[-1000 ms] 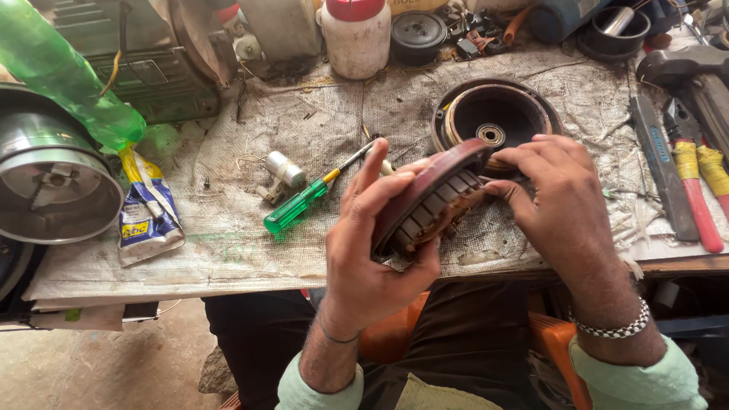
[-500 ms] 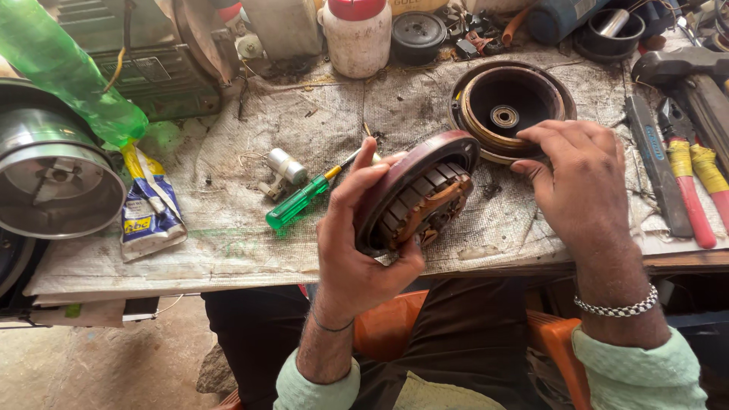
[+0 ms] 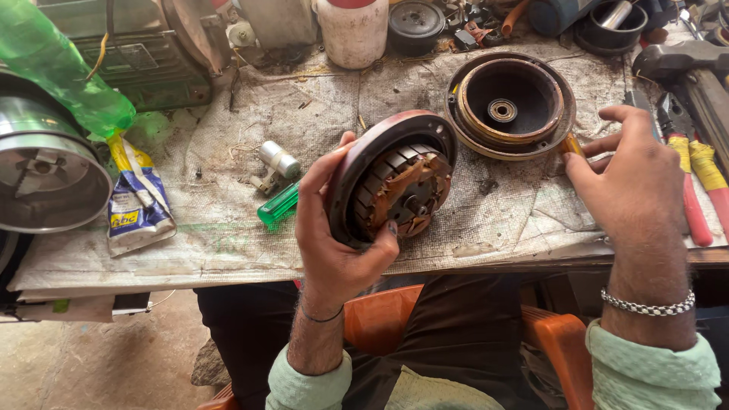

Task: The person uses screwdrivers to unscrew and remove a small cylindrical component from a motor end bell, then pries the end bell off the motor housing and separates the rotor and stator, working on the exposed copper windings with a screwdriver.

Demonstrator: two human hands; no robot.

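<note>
My left hand (image 3: pixel 334 243) grips a round dark-red motor housing (image 3: pixel 391 178) with copper windings inside, tilted up on edge above the bench's front edge. My right hand (image 3: pixel 634 182) has come off it and sits to the right, fingers curled, with a small yellow-tipped object (image 3: pixel 571 144) at its fingertips; whether it holds that object I cannot tell. Just beyond, a round rusty motor cover (image 3: pixel 510 105) with a bearing in its centre lies flat on the bench. A green-handled screwdriver (image 3: pixel 278 205) lies partly hidden behind my left hand.
A grey cloth (image 3: pixel 228 152) covers the workbench. A shiny metal drum (image 3: pixel 45 175) and a green plastic bottle (image 3: pixel 68 76) are at left, with a blue-yellow tube (image 3: pixel 135 205) beside them. A white jar (image 3: pixel 353 30) stands at the back. Red-handled pliers (image 3: pixel 691 190) lie at right.
My right hand let go of the motor housing and moved right toward the rusty cover. My left hand now holds the housing alone, turned so its windings face me.
</note>
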